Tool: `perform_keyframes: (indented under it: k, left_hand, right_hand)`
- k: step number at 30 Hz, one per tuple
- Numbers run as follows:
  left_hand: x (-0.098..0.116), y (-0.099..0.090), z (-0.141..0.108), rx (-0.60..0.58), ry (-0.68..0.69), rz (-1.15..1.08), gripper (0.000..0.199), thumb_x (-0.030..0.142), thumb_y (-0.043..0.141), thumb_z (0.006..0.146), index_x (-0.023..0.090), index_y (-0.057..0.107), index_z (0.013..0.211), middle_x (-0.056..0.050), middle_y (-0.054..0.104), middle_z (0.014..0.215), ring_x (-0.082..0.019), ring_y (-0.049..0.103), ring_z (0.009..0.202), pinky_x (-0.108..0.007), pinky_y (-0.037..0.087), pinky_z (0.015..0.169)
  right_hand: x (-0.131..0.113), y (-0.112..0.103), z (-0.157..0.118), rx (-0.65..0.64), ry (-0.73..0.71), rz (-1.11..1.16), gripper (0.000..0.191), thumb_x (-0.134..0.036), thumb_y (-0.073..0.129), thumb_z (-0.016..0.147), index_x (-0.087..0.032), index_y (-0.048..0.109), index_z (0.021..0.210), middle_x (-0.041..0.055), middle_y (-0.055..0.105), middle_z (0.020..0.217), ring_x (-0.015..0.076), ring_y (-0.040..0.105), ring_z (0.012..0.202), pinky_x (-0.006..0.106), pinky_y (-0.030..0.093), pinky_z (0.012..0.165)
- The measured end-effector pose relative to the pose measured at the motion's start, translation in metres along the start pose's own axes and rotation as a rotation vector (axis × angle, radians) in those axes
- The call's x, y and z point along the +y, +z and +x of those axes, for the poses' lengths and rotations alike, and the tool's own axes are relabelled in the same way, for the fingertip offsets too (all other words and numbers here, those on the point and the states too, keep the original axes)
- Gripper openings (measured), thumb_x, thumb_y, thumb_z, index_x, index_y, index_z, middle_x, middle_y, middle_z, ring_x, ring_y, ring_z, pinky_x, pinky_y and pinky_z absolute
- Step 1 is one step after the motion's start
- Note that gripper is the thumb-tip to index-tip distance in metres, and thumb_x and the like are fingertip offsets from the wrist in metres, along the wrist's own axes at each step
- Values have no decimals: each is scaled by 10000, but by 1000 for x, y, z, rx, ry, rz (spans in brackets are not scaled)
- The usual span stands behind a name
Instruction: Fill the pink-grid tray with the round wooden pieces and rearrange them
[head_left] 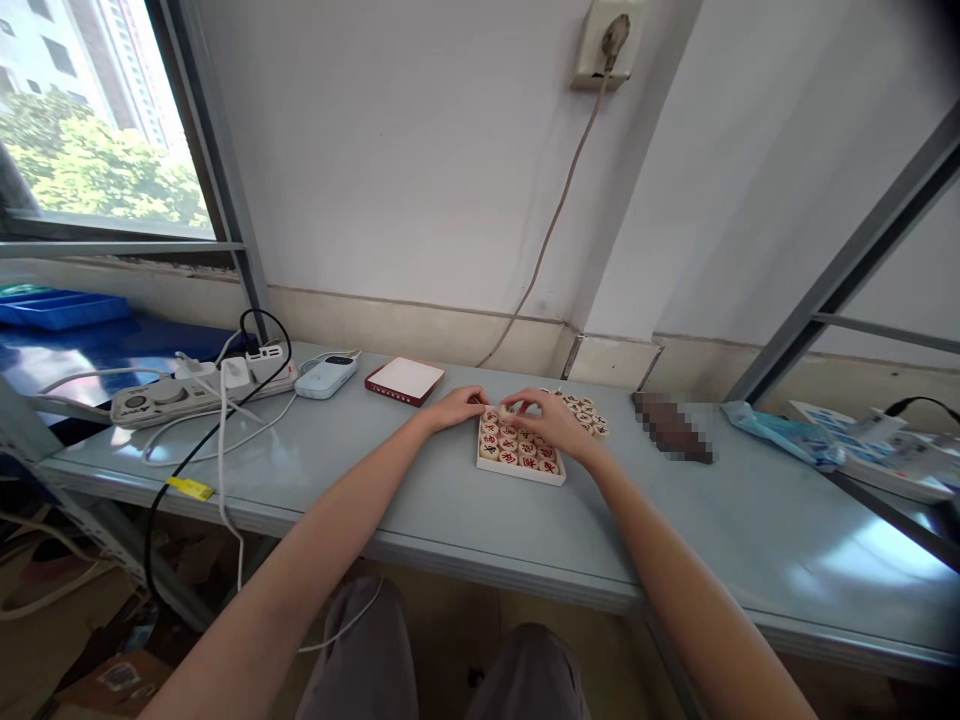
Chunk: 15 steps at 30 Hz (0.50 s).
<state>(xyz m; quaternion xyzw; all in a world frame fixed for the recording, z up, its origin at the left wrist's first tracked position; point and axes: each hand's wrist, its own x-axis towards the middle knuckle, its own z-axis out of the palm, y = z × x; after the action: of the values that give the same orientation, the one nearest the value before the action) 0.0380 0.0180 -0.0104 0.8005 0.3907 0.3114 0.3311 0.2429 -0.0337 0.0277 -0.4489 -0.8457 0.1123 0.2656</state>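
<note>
A shallow white box (520,473) on the table holds rows of round Chinese chess pieces (509,446), most with red characters. My left hand (459,407) is at the far left corner of the box, its fingers bent around the edge. Above the far side of the box, the thumb and fingers of my right hand (550,416) close in a pinch on a chess piece (506,411), partly covered by the fingers. More loose chess pieces (589,413) lie on the table beyond my right hand.
A red-sided box lid (406,380) lies left of my hands. Farther left are a light-blue device (328,377) and a power strip (187,392) with tangled cables. To the right lie a blurred brown object (673,427) and a blue plastic packet (784,436).
</note>
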Motion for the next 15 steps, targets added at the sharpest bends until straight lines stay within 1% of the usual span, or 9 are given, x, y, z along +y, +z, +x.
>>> perform_keyframes:
  k: [2,4,5,8,10,15]
  left_hand:
    - [0,1,0,26,-15,-3,190,323,512,724,155,563,796,-32,615,841,-170,564,812,-260,434,724]
    - [-1,1,-1,43,-28,1,179,315,520,714,154,564,777,-31,615,828,-171,569,805,-260,434,716]
    - [-1,1,-1,48,-31,6,177,312,519,713,155,567,780,-31,616,835,-171,570,811,-259,433,717]
    - [-1,1,-1,51,-38,25,180,307,510,718,160,574,799,-30,622,854,-168,570,815,-258,434,716]
    - [-1,1,-1,46,-42,40,180,307,502,724,162,572,804,-30,625,862,-166,568,815,-256,435,716]
    - [-2,1,0,33,-43,42,180,313,493,731,164,555,811,-31,624,872,-168,569,827,-252,436,709]
  right_hand:
    - [17,-3,1,160,127,-94,284,-409,517,797,-255,638,1003,29,639,1057,195,576,882,350,410,802]
    - [33,-4,1,242,221,-234,278,-395,497,807,-252,642,996,35,639,1059,226,553,939,391,379,817]
    - [39,-4,0,246,247,-301,277,-392,490,810,-251,647,989,38,639,1061,242,536,973,408,364,823]
    - [50,-3,-3,201,271,-442,273,-392,474,812,-255,671,942,45,629,1078,267,490,1030,429,337,820]
    - [53,-3,-4,188,283,-503,266,-376,467,812,-263,685,915,50,619,1092,266,480,1026,428,328,810]
    - [57,-4,-7,146,299,-607,263,-339,471,804,-261,682,939,80,613,1075,281,472,1008,443,320,800]
